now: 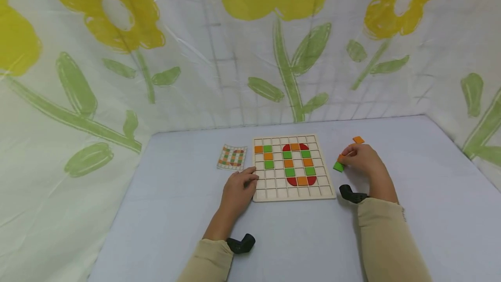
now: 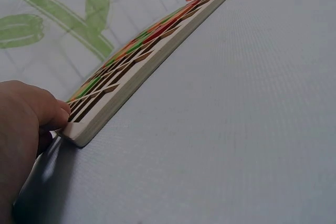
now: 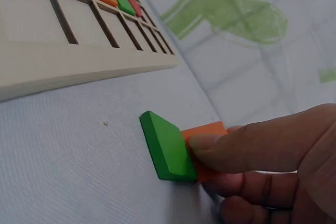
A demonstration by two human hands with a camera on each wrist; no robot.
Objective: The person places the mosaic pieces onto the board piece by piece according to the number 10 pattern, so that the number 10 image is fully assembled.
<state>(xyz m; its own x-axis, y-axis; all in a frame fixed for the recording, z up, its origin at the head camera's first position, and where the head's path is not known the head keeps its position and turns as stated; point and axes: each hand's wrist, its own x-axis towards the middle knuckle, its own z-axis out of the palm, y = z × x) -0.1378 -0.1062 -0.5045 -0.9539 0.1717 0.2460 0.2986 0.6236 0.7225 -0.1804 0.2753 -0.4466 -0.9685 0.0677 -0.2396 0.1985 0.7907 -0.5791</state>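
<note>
A square wooden grid board [image 1: 274, 196] lies on the table with orange, green and red tiles set in its cells. My left hand [image 1: 237, 190] rests against the board's left edge; in the left wrist view its fingertips [image 2: 62, 113] touch the near corner. To the right of the board, my right hand [image 1: 364, 159] pinches an orange tile [image 3: 203, 132] between thumb and fingers. A green tile [image 3: 167, 148] stands tilted against that orange tile, just beyond the thumb tip. Another orange tile [image 1: 358, 140] lies behind the right hand.
A small pattern card [image 1: 232, 157] with a coloured grid lies left of the board, close to the left hand. The pale table [image 1: 297, 238] extends back to a white curtain [image 1: 188, 99] printed with yellow flowers.
</note>
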